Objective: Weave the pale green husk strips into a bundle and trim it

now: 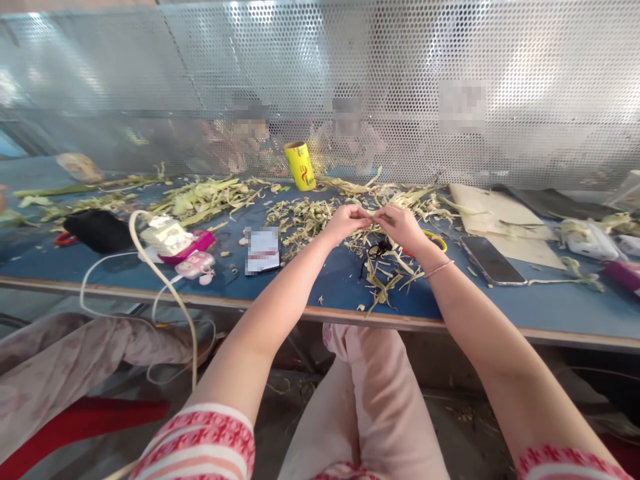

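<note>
Left, toward the far side of the blue, flat worktop [340,287], long, flat, pale-green plant strips [205,200] lie heaped, seemingly light and limp, best lifted by one end. Centre, a mound of short, curled, yellowish-green plant pieces [305,219], probably light and easily torn, suits a gentle fingertip pinch. Beside its right part the left hand [350,220] and right hand [399,223] meet, fingers drawn narrow; from here I cannot tell what they pinch.

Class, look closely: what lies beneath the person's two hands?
Beneath the left hand and right hand, pale plant strips lie scattered on the blue table. What the hands themselves cover cannot be seen.
</note>
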Demonstrator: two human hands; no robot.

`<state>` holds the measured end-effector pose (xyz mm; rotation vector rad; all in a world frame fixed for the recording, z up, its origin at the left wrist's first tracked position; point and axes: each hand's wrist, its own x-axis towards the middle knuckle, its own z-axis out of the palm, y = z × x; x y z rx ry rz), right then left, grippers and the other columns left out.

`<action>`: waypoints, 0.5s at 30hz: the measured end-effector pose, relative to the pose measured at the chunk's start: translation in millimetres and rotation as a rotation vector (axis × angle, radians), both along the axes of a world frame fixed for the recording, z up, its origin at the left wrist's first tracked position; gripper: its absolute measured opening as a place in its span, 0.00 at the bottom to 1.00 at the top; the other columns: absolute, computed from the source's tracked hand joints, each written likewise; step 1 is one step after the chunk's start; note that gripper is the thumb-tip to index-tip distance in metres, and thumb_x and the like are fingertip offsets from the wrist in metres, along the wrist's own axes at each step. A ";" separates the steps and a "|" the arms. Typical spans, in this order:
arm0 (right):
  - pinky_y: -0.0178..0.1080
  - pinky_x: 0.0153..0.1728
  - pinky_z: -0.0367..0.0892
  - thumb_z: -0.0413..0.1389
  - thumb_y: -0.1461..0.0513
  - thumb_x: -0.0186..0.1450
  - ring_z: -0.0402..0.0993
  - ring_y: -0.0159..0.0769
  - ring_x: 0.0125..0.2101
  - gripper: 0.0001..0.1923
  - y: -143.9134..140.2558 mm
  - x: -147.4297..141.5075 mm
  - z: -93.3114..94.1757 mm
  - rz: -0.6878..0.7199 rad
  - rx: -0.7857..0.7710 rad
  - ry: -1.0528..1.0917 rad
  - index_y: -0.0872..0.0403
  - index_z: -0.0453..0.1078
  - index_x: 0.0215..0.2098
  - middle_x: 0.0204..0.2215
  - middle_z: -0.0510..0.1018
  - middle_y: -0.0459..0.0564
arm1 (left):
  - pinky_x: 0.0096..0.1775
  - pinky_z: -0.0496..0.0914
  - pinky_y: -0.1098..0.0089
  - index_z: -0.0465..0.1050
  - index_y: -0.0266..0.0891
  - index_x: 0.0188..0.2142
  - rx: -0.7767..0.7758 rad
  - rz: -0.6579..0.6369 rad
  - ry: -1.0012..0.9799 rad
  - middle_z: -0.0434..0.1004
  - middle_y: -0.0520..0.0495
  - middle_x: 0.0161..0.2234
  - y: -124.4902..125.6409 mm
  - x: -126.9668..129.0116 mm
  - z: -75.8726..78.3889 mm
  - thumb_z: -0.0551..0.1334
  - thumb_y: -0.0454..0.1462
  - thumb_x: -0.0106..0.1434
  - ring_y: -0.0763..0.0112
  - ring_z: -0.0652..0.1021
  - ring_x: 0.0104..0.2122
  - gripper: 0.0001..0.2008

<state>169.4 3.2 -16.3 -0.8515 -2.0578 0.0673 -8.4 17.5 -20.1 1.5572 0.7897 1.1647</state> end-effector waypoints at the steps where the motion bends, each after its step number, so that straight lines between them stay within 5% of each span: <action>1: 0.40 0.37 0.66 0.54 0.63 0.62 0.71 0.37 0.33 0.04 -0.5 -0.3 0.3 0.005 -0.007 0.006 0.52 0.71 0.31 0.30 0.77 0.50 | 0.36 0.69 0.72 0.71 0.33 0.28 -0.016 -0.014 -0.017 0.75 0.52 0.23 -0.3 0.1 0.2 0.69 0.32 0.49 0.79 0.75 0.26 0.08; 15: 0.41 0.38 0.66 0.53 0.61 0.63 0.71 0.38 0.33 0.04 -3.5 2.3 3.9 -0.022 -0.007 -0.006 0.51 0.69 0.31 0.31 0.77 0.50 | 0.37 0.70 0.71 0.72 0.34 0.30 -0.040 -0.033 -0.061 0.75 0.52 0.23 -1.2 1.3 -0.7 0.69 0.33 0.50 0.79 0.75 0.26 0.09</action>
